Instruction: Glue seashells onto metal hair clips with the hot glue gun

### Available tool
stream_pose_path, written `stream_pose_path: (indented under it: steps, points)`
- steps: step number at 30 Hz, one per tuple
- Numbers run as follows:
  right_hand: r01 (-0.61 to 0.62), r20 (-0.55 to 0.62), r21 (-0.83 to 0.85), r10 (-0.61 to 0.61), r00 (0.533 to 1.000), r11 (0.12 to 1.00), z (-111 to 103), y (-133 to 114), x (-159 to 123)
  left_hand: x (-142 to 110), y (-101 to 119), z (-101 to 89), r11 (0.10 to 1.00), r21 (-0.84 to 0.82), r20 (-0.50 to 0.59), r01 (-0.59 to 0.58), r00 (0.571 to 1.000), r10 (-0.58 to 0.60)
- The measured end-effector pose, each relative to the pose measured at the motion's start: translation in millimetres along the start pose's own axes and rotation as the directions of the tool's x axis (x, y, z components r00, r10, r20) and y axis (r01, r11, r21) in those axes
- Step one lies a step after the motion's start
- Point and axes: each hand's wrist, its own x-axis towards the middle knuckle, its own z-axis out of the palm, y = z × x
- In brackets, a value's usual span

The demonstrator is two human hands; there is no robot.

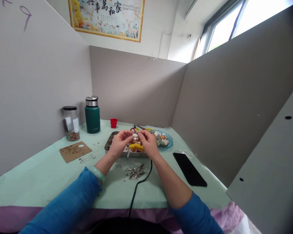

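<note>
My left hand (120, 142) and my right hand (147, 142) are raised over a metal tray (136, 155), fingertips pinched close together. Between them is a small white piece (135, 135), too small to name; both hands appear to grip it. Below the hands, a yellow glue gun (136, 147) lies in the tray among small pale pieces, its whitish nozzle over the near rim. A black cord (136, 188) runs from it toward the table's front edge. Nearer to me lies a pile of small metal clips (135, 172).
A blue plate (170, 143) of colourful small pieces stands right of the tray, with pliers (147, 129) behind. A black phone-like slab (189, 169) lies right. Leftward are a green flask (92, 117), a jar (71, 125), a red cup (113, 123), brown card (75, 151) and safety pins (87, 158).
</note>
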Motion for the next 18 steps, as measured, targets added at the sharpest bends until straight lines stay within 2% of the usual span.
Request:
stream_pose_path:
  steps: [3,10,18]
  points:
    - [-0.096,0.019,0.116,0.094,0.995,0.989,-1.3,0.9,2.4,-0.7,0.5,-0.1,1.0,0.004,0.022,-0.003,1.0,0.003]
    - [-0.203,0.023,0.267,0.205,0.979,0.942,-4.2,-9.5,1.8,0.5,-1.8,-4.0,1.0,-0.002,0.082,0.003,0.997,-0.003]
    - [-0.217,0.022,0.302,0.22,0.975,0.928,-5.1,-12.0,1.0,3.7,-1.1,-8.7,0.998,-0.052,0.132,0.025,0.991,-0.018]
